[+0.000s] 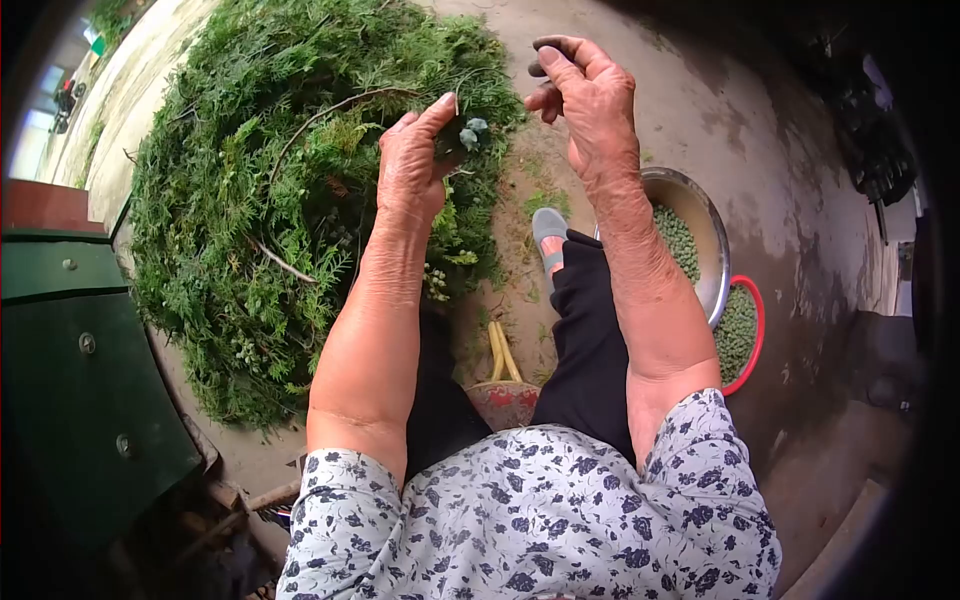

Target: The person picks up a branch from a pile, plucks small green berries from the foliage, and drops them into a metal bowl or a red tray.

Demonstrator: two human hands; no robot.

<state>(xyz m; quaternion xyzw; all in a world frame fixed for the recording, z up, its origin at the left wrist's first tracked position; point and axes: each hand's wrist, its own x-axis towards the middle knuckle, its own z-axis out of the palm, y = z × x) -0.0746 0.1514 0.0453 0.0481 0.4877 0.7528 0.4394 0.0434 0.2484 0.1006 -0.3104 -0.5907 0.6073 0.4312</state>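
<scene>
My left hand (pixel 412 155) is raised over the near-right side of a heap of cut evergreen branches (pixel 260 200). At its fingertips is a small cluster of blue-green cones (pixel 473 133), which looks held. The lower fingers are partly hidden behind the palm. To the right, my right hand (pixel 597 105) is lifted above the floor, apart from the left one. Its fingers are bent and spaced, the tips look dark and stained, and nothing shows between them.
By my right forearm a metal basin (pixel 715 225) holds many green cones. A red-rimmed container (pixel 760 320) of similar cones sits beside it. Yellow handles (pixel 502 352) show between my legs. Dark green panels (pixel 80 350) stand at the left, and a dark machine (pixel 870 150) at the right.
</scene>
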